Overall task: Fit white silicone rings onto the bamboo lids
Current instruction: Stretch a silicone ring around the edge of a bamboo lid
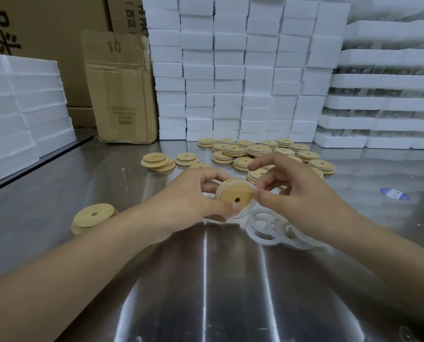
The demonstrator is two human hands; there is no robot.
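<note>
Between both hands, above the metal table (156,280), sits a bamboo lid (234,193). The left hand (191,201) grips its left edge with curled fingers; the right hand (294,191) pinches the white ring (251,187) at its right rim.

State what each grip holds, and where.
Left grip holds the bamboo lid by its rim; right grip pinches the white ring at the lid's edge.

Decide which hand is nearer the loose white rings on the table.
Right. The right hand is just above the rings; the left hand is off to their left, holding a lid.
</note>
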